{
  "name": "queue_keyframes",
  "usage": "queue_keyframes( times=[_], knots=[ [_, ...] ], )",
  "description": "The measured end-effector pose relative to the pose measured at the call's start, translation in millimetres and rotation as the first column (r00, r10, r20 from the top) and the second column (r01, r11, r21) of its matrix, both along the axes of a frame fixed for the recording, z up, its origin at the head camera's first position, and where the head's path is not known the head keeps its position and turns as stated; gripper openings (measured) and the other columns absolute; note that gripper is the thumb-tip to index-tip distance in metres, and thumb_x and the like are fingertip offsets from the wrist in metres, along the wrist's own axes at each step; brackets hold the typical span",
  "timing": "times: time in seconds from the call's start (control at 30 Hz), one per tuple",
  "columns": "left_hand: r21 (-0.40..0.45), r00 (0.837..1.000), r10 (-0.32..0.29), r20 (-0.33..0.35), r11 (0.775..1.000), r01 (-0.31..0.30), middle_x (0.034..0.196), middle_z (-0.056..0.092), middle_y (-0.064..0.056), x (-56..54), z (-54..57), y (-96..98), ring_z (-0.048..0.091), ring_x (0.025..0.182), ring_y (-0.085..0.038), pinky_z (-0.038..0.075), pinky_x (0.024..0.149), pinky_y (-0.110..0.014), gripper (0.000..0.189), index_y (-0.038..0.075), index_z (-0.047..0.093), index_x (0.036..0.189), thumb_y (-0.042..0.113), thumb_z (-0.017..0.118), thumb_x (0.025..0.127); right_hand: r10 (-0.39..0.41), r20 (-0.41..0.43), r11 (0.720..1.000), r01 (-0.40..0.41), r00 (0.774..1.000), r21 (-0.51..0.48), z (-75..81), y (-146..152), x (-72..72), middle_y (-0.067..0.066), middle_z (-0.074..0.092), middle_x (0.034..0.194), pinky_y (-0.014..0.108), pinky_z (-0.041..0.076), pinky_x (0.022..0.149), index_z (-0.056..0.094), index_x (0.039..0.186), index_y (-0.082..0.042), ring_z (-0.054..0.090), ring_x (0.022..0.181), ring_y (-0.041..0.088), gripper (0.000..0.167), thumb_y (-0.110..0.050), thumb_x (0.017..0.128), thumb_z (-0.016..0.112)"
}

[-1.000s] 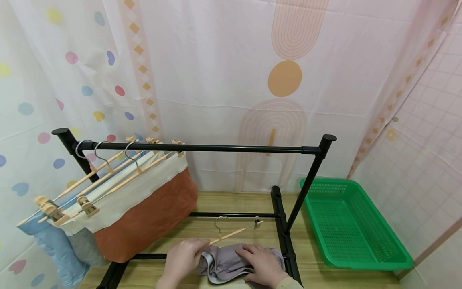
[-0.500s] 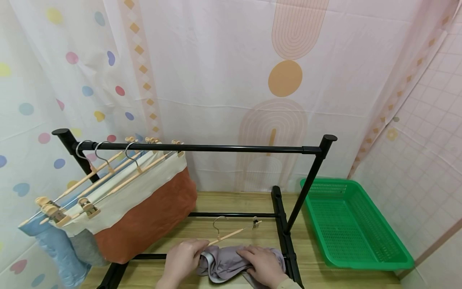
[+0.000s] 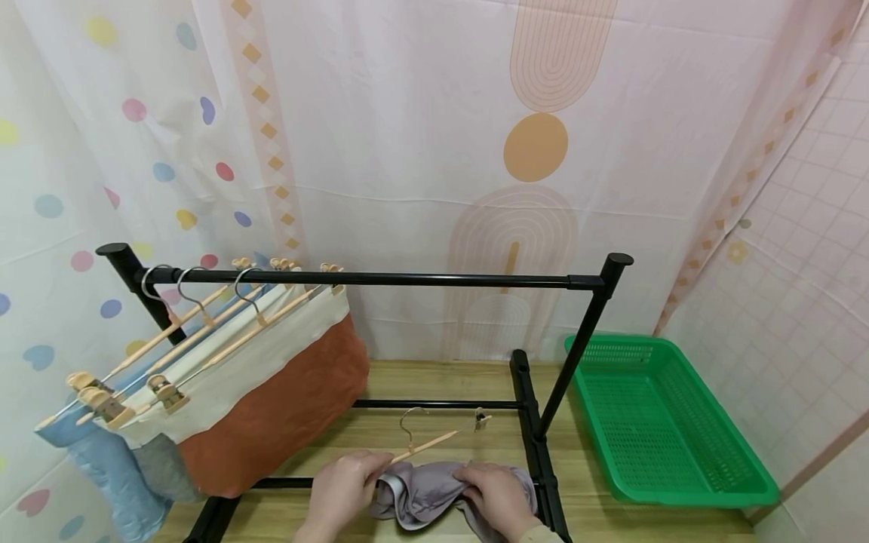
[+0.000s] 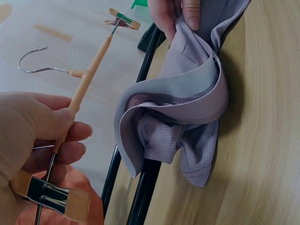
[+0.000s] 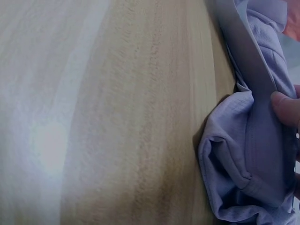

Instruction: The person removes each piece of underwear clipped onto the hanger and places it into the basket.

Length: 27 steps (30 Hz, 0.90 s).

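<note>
My left hand [image 3: 345, 486] grips a wooden clip hanger [image 3: 434, 442] by its bar, left of the hook. In the left wrist view the hanger's hook [image 4: 35, 70] points left, with one metal-and-wood clip [image 4: 51, 197] close under the fingers and another clip [image 4: 123, 19] at the far end. My right hand [image 3: 498, 498] pinches the crumpled mauve-grey underpants [image 3: 419, 494], thumb on the cloth in the right wrist view. Their elastic waistband [image 4: 124, 136] curls open toward the left hand. The hanger stands apart from the cloth, behind it in the head view.
A black clothes rack [image 3: 434, 279] spans the middle. Several hangers hang at its left end, bearing a rust-and-cream garment [image 3: 292, 400] and a light blue garment [image 3: 118, 475]. To the right, a green plastic basket [image 3: 679, 498] sits on the wooden surface [image 3: 434, 373]. Patterned curtains [image 3: 394, 151] close off the back.
My right hand's fingers, spread over the underpants earlier, have drawn in and now pinch the cloth. The left hand and the hanger have stayed nearly still.
</note>
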State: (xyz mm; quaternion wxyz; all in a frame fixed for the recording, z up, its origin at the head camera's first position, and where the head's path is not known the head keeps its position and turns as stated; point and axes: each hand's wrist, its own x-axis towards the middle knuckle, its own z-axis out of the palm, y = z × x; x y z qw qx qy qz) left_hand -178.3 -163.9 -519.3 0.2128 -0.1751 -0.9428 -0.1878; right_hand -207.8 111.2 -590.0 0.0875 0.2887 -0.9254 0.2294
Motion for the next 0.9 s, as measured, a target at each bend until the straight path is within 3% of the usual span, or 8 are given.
queue_keyframes(
  times=[0.17,0.33,0.73,0.9],
  knots=[
    [0.004,1.0,0.014,0.028,1.0,-0.014,0.083,0.071,0.01,-0.1,0.7,-0.1,0.066,0.066,-0.008,0.046,0.049,-0.024,0.026,0.026,0.079,0.093,0.008,0.084,0.075,-0.021,-0.045,0.997,0.017,0.999,-0.077,-1.3,-1,0.7,-0.007,0.073,0.099,0.035,0.056,0.08,0.077,0.098,-0.023,0.069,0.096,0.017,0.023,-0.007,0.081,0.078],
    [0.005,0.999,0.021,0.047,1.0,-0.021,0.085,0.072,0.01,0.2,1.7,0.0,0.067,0.068,-0.009,0.047,0.05,-0.024,0.027,0.028,0.079,0.094,0.008,0.084,0.076,-0.046,-0.087,0.995,0.038,0.995,-0.093,-3.3,-2,-0.8,-0.006,0.074,0.095,0.034,0.056,0.077,0.076,0.089,-0.022,0.07,0.092,0.015,0.019,-0.005,0.08,0.079],
    [0.017,1.0,0.02,0.007,1.0,-0.02,0.084,0.071,0.011,1.1,-0.9,-1.0,0.067,0.068,-0.01,0.047,0.049,-0.026,0.033,0.028,0.079,0.094,0.005,0.085,0.072,-0.076,-0.107,0.986,0.06,0.991,-0.153,4.0,7,1.0,-0.007,0.073,0.097,0.029,0.056,0.073,0.076,0.095,-0.021,0.07,0.088,0.012,0.022,-0.003,0.083,0.077],
    [0.022,0.999,0.024,0.043,0.999,-0.025,0.082,0.07,0.011,-0.4,-1.1,-2.7,0.065,0.065,-0.008,0.043,0.047,-0.024,0.031,0.025,0.08,0.095,0.004,0.085,0.072,-0.105,-0.052,0.971,0.091,0.993,-0.221,9.9,13,2.0,-0.005,0.073,0.1,0.029,0.057,0.073,0.076,0.098,-0.021,0.07,0.09,0.013,0.024,-0.001,0.085,0.074]
  ],
)
